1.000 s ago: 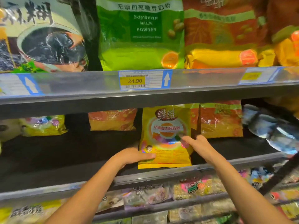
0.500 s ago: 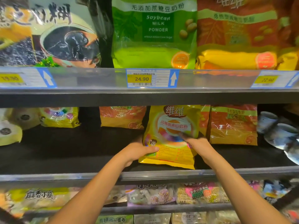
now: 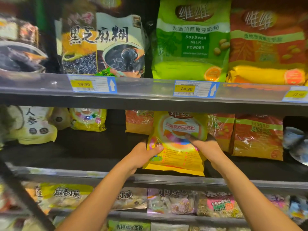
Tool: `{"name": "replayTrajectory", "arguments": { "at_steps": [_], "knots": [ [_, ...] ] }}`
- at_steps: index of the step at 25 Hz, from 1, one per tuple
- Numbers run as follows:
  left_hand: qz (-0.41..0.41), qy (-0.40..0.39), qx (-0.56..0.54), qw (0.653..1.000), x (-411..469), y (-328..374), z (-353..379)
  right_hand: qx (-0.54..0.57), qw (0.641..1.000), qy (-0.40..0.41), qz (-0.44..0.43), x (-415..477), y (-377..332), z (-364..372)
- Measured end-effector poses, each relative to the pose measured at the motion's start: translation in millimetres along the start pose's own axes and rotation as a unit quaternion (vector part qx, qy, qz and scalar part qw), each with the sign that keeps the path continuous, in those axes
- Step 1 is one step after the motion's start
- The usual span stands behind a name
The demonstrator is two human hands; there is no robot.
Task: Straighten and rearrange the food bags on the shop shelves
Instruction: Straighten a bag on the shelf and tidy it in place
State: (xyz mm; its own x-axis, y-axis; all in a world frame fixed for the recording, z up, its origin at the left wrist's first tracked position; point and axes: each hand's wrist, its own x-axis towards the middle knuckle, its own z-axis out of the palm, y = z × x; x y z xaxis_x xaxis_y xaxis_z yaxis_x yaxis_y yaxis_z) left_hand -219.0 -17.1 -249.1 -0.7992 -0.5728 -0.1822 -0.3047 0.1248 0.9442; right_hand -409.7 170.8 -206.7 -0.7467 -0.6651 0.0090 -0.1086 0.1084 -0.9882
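On the middle shelf (image 3: 86, 147) little has shifted over the last second beyond the camera tipping upward: the yellow bag (image 3: 176, 157) still stands near the front lip, in front of the orange bags (image 3: 256, 137), but it now sits slightly further back and more upright, its top reaching the shelf above. The left hand (image 3: 141, 155) keeps its grip on the bag's left edge, thumb across the front, and the right hand (image 3: 206, 147) clasps the right edge with fingers over the print. I judge the straightening nearly done, release pending.
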Motion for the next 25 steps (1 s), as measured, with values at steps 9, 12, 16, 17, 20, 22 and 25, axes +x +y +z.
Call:
{"name": "replayTrajectory", "arguments": {
  "at_steps": [9, 12, 16, 17, 20, 22, 25],
  "knots": [
    [0.043, 0.055, -0.065, 0.995, -95.6, -38.3, -74.6, -0.073, 0.994, -0.06, -0.051, -55.6, -17.2, 101.4],
    [0.028, 0.067, -0.089, 0.993, -131.4, -64.5, -103.4, -0.059, 0.993, -0.085, -0.055, -78.4, -16.2, 143.1],
    [0.018, 0.083, -0.109, 0.99, -185.1, -91.3, -138.2, -0.046, 0.992, -0.111, -0.049, -109.6, -15.1, 194.9],
    [0.019, 0.087, -0.108, 0.99, -198.8, -97.6, -147.2, -0.046, 0.991, -0.118, -0.048, -117.8, -13.9, 208.2],
    [0.013, 0.101, -0.101, 0.99, -236.4, -117.0, -175.0, -0.024, 0.99, -0.131, -0.045, -145.0, -13.4, 246.7],
    [0.01, 0.114, -0.104, 0.988, -256.6, -130.0, -189.8, -0.006, 0.988, -0.147, -0.042, -160.5, -13.1, 267.7],
    [0.012, 0.126, -0.12, 0.985, -281.2, -144.0, -204.7, 0.009, 0.983, -0.181, -0.038, -181.2, -11.5, 292.0]
  ]
}}
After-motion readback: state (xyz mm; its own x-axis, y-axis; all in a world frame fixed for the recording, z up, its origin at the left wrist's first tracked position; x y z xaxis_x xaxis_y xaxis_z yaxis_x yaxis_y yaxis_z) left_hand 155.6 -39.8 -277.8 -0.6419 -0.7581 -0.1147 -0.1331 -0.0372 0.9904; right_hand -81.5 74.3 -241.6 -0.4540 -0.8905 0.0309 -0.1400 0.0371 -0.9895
